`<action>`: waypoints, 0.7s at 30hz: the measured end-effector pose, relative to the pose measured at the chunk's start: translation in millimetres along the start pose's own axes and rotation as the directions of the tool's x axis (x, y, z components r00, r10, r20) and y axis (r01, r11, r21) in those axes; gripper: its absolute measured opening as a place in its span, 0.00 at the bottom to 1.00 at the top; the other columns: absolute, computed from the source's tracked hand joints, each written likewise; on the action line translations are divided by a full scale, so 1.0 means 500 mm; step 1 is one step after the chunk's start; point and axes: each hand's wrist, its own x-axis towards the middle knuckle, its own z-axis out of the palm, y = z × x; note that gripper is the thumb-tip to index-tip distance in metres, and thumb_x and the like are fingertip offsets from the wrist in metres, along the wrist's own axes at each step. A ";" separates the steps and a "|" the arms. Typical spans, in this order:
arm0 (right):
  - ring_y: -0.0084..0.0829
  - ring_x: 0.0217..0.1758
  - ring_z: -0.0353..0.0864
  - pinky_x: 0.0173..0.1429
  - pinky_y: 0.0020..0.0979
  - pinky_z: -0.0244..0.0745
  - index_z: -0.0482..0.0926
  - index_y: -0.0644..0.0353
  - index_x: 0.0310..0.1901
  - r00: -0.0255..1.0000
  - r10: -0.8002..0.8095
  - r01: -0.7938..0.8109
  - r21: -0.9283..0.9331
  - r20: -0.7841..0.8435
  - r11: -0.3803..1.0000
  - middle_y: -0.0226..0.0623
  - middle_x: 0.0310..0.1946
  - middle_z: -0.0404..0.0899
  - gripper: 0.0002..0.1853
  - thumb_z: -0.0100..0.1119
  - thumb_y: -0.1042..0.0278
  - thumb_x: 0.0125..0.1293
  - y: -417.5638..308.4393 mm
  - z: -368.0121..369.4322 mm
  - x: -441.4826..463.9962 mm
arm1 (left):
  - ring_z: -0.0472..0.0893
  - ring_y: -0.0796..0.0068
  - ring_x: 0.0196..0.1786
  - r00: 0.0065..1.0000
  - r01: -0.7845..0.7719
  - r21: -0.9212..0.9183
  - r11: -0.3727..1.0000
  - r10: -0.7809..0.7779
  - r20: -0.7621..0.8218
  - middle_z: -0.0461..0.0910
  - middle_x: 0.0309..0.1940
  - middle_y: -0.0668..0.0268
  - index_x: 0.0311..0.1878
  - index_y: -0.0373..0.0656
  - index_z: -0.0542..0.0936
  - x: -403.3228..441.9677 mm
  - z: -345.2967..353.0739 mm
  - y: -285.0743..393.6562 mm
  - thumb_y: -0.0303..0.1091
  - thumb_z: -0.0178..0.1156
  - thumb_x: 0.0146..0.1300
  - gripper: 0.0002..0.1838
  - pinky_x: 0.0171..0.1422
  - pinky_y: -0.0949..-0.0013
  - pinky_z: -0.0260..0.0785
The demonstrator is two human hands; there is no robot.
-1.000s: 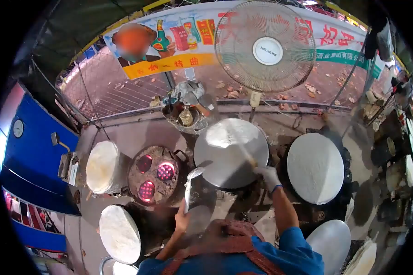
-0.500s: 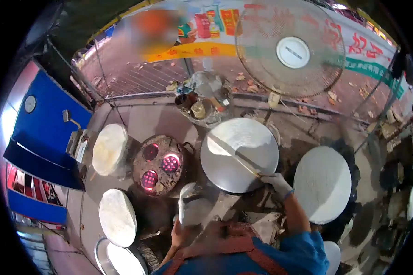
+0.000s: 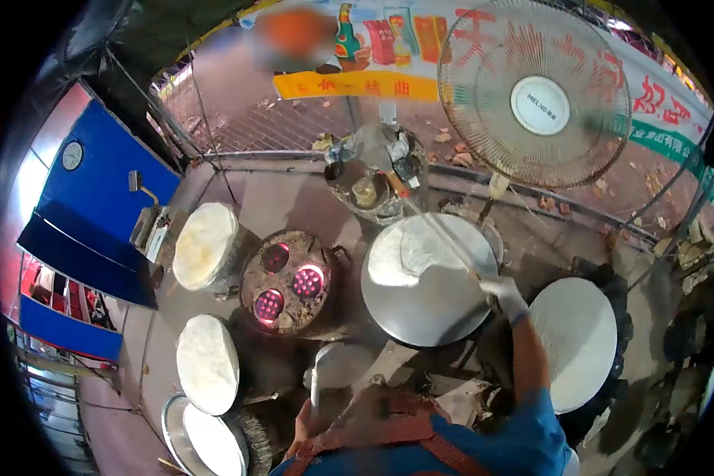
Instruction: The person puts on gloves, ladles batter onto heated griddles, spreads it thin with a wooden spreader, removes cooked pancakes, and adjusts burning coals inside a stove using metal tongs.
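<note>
My right hand (image 3: 506,297), in a white glove, is closed around the near end of a long thin stick (image 3: 444,236). The stick slants over a round grey griddle (image 3: 420,305), its far end beyond the back rim. A white layer of batter (image 3: 389,258) covers the griddle's back left part; a thin sheet seems to lie on it. Close to my body, my left hand (image 3: 304,424) grips the white handle (image 3: 316,389) of a ladle. The ladle's bowl is hard to make out against a grey round shape (image 3: 345,363).
Left of the griddle, a round stove (image 3: 293,266) shows three glowing holes. Stacks of pale flat rounds (image 3: 206,246) (image 3: 207,365) stand farther left. A white round surface (image 3: 575,341) is at right. Behind are a cluttered tub (image 3: 365,190) and a large fan (image 3: 539,103).
The stick's far end has swung up and away past the griddle's back rim, and my right hand has risen slightly. My left hand stays low with the ladle. The camera view has shifted.
</note>
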 end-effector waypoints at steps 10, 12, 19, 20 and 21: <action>0.21 0.29 0.73 0.33 0.24 0.68 0.82 0.65 0.42 0.939 -0.031 0.088 -0.150 0.342 0.985 0.32 0.33 0.80 0.15 0.63 0.69 0.51 0.044 -0.045 -0.026 | 0.71 0.58 0.56 0.975 0.216 -0.661 0.718 -0.116 0.192 0.72 0.53 0.54 0.58 0.37 0.69 -0.020 -0.009 -0.025 0.51 0.46 0.65 0.28 0.62 0.57 0.62; 0.20 0.26 0.71 0.31 0.26 0.66 0.82 0.65 0.40 0.883 -0.364 0.427 -0.186 0.296 0.885 0.32 0.28 0.79 0.14 0.62 0.67 0.53 0.013 0.006 0.064 | 0.72 0.60 0.54 0.977 0.215 -0.597 0.773 -0.169 0.132 0.73 0.50 0.55 0.58 0.37 0.69 -0.024 -0.012 -0.020 0.49 0.47 0.64 0.27 0.60 0.60 0.63; 0.17 0.19 0.70 0.22 0.22 0.61 0.84 0.64 0.36 0.884 0.157 -0.002 -0.333 0.441 0.943 0.30 0.20 0.77 0.12 0.61 0.66 0.53 -0.019 -0.008 -0.043 | 0.69 0.78 0.28 0.993 0.070 -0.152 0.986 -0.084 -0.086 0.73 0.28 0.70 0.53 0.42 0.71 -0.009 -0.019 -0.175 0.27 0.54 0.56 0.19 0.30 0.74 0.64; 0.16 0.19 0.70 0.23 0.22 0.62 0.84 0.64 0.37 0.894 0.223 -0.056 -0.395 0.390 0.917 0.30 0.21 0.77 0.12 0.61 0.66 0.53 -0.038 -0.024 -0.066 | 0.68 0.80 0.27 0.988 0.122 -0.305 0.945 -0.145 -0.053 0.72 0.27 0.71 0.53 0.42 0.71 -0.017 -0.015 -0.180 0.28 0.55 0.56 0.19 0.28 0.74 0.63; 0.16 0.20 0.70 0.23 0.22 0.62 0.84 0.64 0.37 0.903 0.271 -0.102 -0.447 0.334 0.889 0.30 0.21 0.78 0.12 0.61 0.66 0.54 -0.049 -0.036 -0.065 | 0.67 0.81 0.27 0.981 0.150 -0.294 0.944 -0.179 -0.074 0.71 0.27 0.72 0.53 0.42 0.71 -0.017 -0.007 -0.180 0.27 0.55 0.56 0.19 0.28 0.75 0.62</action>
